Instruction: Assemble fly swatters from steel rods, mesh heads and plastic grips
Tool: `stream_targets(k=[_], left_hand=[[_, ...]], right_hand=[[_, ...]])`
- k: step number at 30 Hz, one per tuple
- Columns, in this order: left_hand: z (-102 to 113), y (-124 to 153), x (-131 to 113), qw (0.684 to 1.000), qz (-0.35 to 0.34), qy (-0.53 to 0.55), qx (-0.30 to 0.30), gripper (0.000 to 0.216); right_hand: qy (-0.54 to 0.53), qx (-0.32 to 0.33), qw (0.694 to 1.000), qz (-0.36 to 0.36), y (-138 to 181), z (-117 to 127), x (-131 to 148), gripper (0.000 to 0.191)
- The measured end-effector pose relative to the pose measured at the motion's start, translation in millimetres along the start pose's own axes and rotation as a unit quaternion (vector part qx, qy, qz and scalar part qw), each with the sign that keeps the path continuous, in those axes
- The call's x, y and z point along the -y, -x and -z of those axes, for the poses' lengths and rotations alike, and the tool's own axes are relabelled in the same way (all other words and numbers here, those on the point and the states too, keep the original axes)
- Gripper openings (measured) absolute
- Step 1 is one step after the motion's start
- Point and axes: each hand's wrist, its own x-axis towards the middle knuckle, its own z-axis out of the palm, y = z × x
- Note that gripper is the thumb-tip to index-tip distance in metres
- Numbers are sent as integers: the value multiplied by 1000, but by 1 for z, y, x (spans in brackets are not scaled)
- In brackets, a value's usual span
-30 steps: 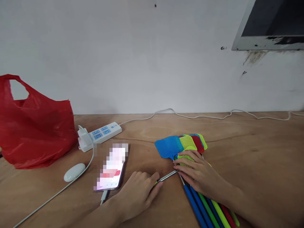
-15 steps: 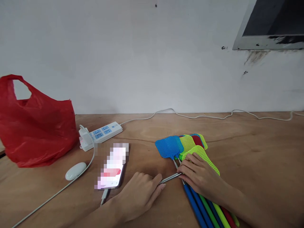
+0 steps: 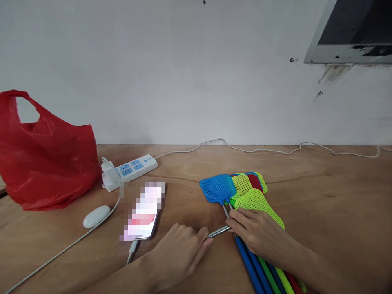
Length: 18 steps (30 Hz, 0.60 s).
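Between both hands runs the thin metal rod [image 3: 219, 232] of a fly swatter, slanting up to the right. My left hand [image 3: 183, 249] is closed around its lower left end, hiding whatever handle is there. My right hand [image 3: 252, 228] pinches the rod's other end. Right behind those fingers is a yellow-green mesh swatter head [image 3: 260, 204]; its join to the rod is covered. Beneath the right hand lies a fanned stack of fly swatters, with a blue head [image 3: 216, 188], a red head [image 3: 255, 182] and blue handles [image 3: 249, 265] showing.
A lit phone [image 3: 143, 216] on a charging cable lies left of my left hand. Beyond it are a white power strip [image 3: 139, 167], a white oval object [image 3: 96, 216] and a red plastic bag [image 3: 49, 163]. A thin cord [image 3: 260, 151] runs along the wall.
My right hand has shifted slightly left and down, its fingers bunching more closely on the rod. The bare stretch of rod between the hands looks a little shorter. My left hand stays nearly still.
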Motion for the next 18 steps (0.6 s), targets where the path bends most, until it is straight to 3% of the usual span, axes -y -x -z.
stream_targets(k=[8,14,18], left_hand=[[7,3,1,999,-43,21,-2,37],[14,0,-2,999,-35,-24,4,40],[18,3,3,999,-25,-44,0,40]], right_hand=[[2,90,995,38,1,4,-2,12],[2,95,995,37,-11,17,-5,11],[-28,122,992,29,-2,22,-29,14]])
